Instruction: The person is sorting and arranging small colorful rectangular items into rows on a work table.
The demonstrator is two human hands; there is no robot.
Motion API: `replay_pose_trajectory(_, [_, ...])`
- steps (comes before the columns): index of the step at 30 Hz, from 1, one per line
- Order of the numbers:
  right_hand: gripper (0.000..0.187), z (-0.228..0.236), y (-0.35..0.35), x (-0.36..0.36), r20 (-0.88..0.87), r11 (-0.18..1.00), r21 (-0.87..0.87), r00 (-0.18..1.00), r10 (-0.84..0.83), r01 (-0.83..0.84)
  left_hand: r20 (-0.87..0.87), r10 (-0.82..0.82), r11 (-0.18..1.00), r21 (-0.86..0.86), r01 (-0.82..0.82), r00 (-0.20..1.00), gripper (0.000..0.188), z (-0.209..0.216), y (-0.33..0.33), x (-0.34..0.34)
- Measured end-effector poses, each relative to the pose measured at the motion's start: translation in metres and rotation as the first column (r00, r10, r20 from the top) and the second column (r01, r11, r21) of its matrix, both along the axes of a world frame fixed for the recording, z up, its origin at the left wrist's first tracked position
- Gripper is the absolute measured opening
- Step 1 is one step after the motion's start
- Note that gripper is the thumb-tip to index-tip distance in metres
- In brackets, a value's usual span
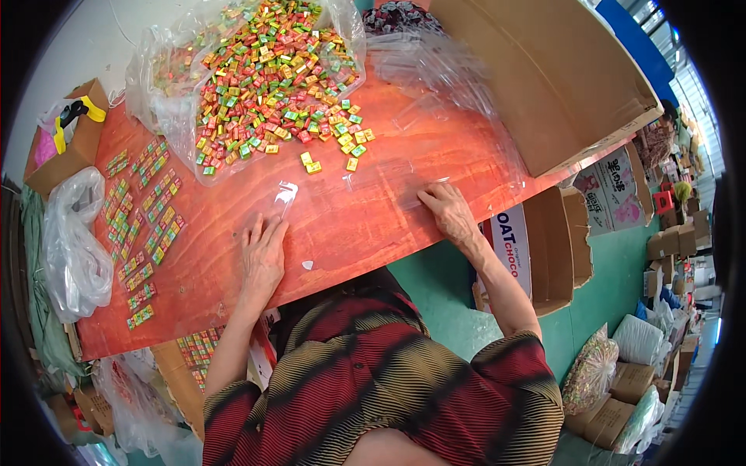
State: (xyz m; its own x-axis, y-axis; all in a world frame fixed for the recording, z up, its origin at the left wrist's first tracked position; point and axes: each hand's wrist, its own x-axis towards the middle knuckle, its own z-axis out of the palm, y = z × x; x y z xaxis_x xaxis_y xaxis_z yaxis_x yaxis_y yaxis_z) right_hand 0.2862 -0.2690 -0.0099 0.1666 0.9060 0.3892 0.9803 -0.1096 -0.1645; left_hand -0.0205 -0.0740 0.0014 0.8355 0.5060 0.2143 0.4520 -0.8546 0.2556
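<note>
My left hand [263, 255] lies on the red tabletop with its fingers stretched and slightly apart, holding nothing I can see. Just beyond its fingertips, light glares off a piece of clear plastic [286, 196]. To the right, my right hand [451, 213] rests near the table's front edge, its fingers reaching left and touching a thin clear plastic piece [406, 185] whose outline is hard to make out. Several small wrapped yellow pieces [311, 163] lie loose beyond both hands. Behind them, a big heap of red, yellow and green wrapped pieces [272, 85] spills from a clear bag.
Rows of the wrapped pieces [159, 198] lie at the table's left. A crumpled clear bag [75, 245] and a small carton [74, 144] sit at the left edge. Clear plastic sleeves [435, 66] and a large carton [556, 74] occupy the back right. Open cartons [553, 248] stand below, right.
</note>
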Motion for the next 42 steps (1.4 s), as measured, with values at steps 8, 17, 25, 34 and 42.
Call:
replay_pose_trajectory(8, [0.016, 0.027, 0.020, 0.031, -0.345, 0.932, -0.305, 0.935, 0.084, -0.196, 0.011, -0.038, 0.999, -0.032, 0.038, 0.999, 0.035, 0.002, 0.006, -0.001])
replay_pose_trajectory(17, [0.010, 0.020, 0.027, 0.009, -0.537, 0.928, -0.252, 0.837, 0.101, -0.274, 0.074, -0.005, 0.993, -0.119, 0.014, 0.997, 0.045, 0.004, 0.008, -0.013])
replay_pose_trajectory(25, [0.008, 0.033, 0.009, -0.031, -0.061, 0.968, -0.246, 0.998, 0.029, -0.043, -0.001, 0.000, 0.999, -0.052, -0.001, 1.000, 0.053, 0.006, 0.009, -0.022])
replay_pose_trajectory(34, [0.020, 0.019, 0.071, -0.048, 0.122, 0.991, -0.111, 0.991, -0.063, 0.077, 0.130, -0.013, 0.998, 0.057, 0.006, 0.991, 0.041, -0.001, 0.008, -0.018])
replay_pose_trajectory(42, [0.025, 0.021, 0.092, -0.070, 0.018, 0.992, -0.125, 1.000, 0.001, 0.002, 0.177, 0.055, 0.998, 0.028, -0.061, 0.983, 0.028, -0.002, 0.001, -0.018])
